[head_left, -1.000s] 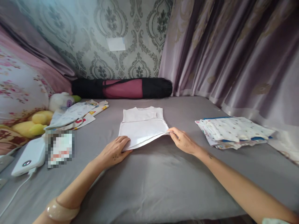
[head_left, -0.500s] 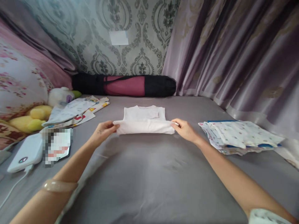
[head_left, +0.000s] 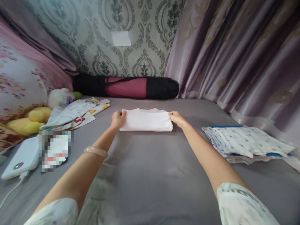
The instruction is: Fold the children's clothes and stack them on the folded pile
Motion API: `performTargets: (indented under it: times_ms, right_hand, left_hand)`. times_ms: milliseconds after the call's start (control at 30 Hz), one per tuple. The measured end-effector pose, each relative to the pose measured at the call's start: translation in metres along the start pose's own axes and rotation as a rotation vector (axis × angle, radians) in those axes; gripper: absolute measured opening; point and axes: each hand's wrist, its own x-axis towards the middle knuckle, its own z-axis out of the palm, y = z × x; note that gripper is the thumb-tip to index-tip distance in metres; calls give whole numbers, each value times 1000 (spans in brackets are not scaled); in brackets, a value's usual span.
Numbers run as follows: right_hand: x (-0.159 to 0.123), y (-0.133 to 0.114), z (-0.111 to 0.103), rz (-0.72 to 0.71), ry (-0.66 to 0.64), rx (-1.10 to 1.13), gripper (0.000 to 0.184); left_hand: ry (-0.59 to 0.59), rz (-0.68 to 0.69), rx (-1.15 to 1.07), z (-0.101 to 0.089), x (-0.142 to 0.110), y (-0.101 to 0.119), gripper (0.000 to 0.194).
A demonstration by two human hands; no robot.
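Observation:
A small white garment (head_left: 147, 120) lies folded in half on the grey bed sheet (head_left: 152, 175), ahead of me. My left hand (head_left: 118, 118) pinches its far left corner with fingers closed. My right hand (head_left: 176, 118) grips the far right corner the same way. Both arms are stretched forward, and a pale bangle (head_left: 95, 151) sits on my left wrist.
A stack of folded patterned cloths (head_left: 248, 143) lies at the right. Unfolded printed clothes (head_left: 75, 112) and plush toys (head_left: 37, 117) sit at the left, with a white power bank (head_left: 20, 157). A black and maroon rolled bag (head_left: 126, 87) rests against the wall. Curtains hang on the right.
Both hands lifted the near edge of the white garment and carried it away from me onto the far edge, folding it in half. My arms are now fully extended.

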Motion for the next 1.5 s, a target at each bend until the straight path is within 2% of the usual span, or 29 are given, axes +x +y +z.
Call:
performTargets:
  times_ms: [167,333,533,733,967,1167,1333,1400,1433,1500]
  right_hand:
    - [16,-12,9,24,59,-108,25]
    - [8,-24,20,35,92,-237,32]
    - [3,-25,27,-60,146,-455,35]
    - [15,-17,34,-62,166,-481,39]
    - [19,-14,38,14,216,-478,37]
    - [21,-13,40,7,199,-489,37]
    - [23,-14,22,5,48,-433,42]
    - [19,-18,13,25,5,-409,44]
    - [16,-22,11,28,27,-410,44]
    - [6,-32,13,-8,148,-434,43]
  left_hand:
    - [26,30,197,9,6,11,30]
    - [5,9,281,15,6,19,35]
    - [-28,22,348,21,14,21,42]
    - [-63,64,393,28,23,18,48]
    - [-53,54,424,35,27,8,45]
    - [-52,34,410,35,28,7,45]
    - [-132,-31,366,25,30,16,55]
    - [-76,-32,389,21,24,23,61]
    - [-13,1,420,20,19,27,62]
    - [89,149,486,23,6,37,60]
